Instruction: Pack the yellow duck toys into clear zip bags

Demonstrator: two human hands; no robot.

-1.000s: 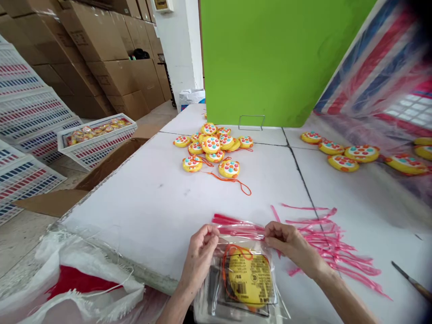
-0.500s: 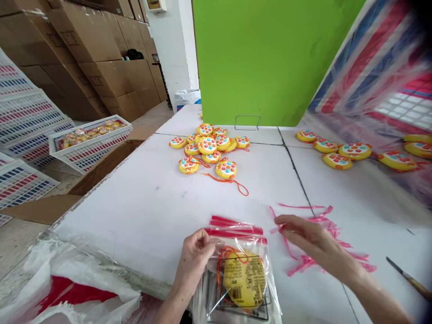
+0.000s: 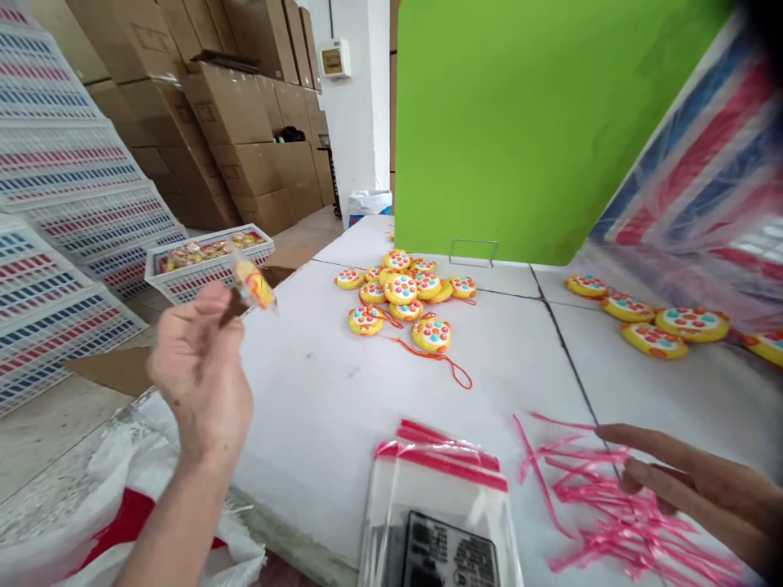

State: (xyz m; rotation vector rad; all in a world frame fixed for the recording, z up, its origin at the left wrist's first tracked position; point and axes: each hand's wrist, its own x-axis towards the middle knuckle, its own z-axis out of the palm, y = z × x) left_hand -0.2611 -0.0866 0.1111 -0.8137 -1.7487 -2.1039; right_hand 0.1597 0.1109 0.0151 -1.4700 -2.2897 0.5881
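Note:
My left hand (image 3: 205, 371) is raised over the table's left edge, its fingers parted and partly curled. Just beyond the fingertips is a blurred yellow toy in clear wrap (image 3: 255, 285), apparently in the air and apart from the hand. My right hand (image 3: 691, 477) has its fingers stretched over a heap of pink strips (image 3: 624, 509) and holds nothing visible. Between the hands, at the front edge, lies a stack of clear bags (image 3: 446, 505) with pink-red top strips and a black printed label. Yellow toys with coloured dots (image 3: 401, 289) are piled farther back.
A white basket (image 3: 211, 281) of wrapped toys stands beyond the table's left edge. A green board (image 3: 489, 122) rises at the back, with a wire stand (image 3: 474, 253) before it. More yellow toys (image 3: 654, 341) lie right. Stacked crates (image 3: 79, 155) and cartons (image 3: 245, 106) stand left.
My left hand has moved up and left from the bags and let go of the wrapped toy. My right hand has shifted right over the pink strips. The view has shifted left.

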